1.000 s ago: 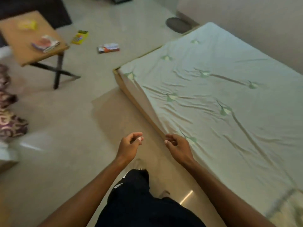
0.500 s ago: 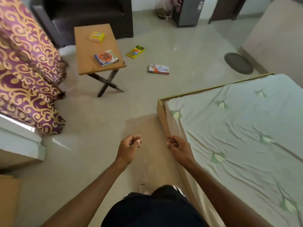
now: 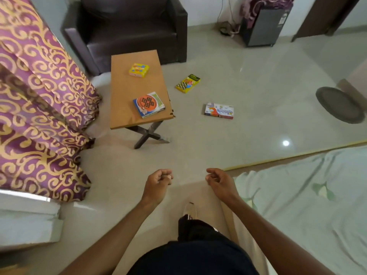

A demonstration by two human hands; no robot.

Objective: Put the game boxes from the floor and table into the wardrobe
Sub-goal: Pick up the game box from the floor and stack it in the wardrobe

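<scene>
Room, view from head cam, looking down. Item 1: small yellow box (image 3: 139, 70), on far half of wooden table (image 3: 127, 108), lying flat. Item 2: blue box w/ orange round board pic (image 3: 149, 104), on same table, near its front right corner, turned at a slant, well apart from item 1. Item 3: yellow box w/ checker print (image 3: 187, 83), flat on floor (image 3: 258, 80), just right of table edge. Item 4: white box w/ red trim (image 3: 219, 110), flat on floor, right of table and nearer the camera than item 3, apart from it. Left hand (image 3: 158, 182): low centre, fingers loosely curled toward palm, empty, touching nothing. Right hand (image 3: 219, 182): beside it, same height, fingers loosely curled, empty too, above floor near bed corner. Both hands well short of table and all four boxes. Misc: dark armchair (image 3: 129, 30) behind table, against wall; purple-and-gold curtain (image 3: 39, 106) along left side; bed w/ pale green sheet (image 3: 307, 205) at lower right; round dark mat (image 3: 340, 104) on floor at right edge; small grey cabinet w/ cloth on top (image 3: 262, 26) at back. Table stands on crossed dark legs.
</scene>
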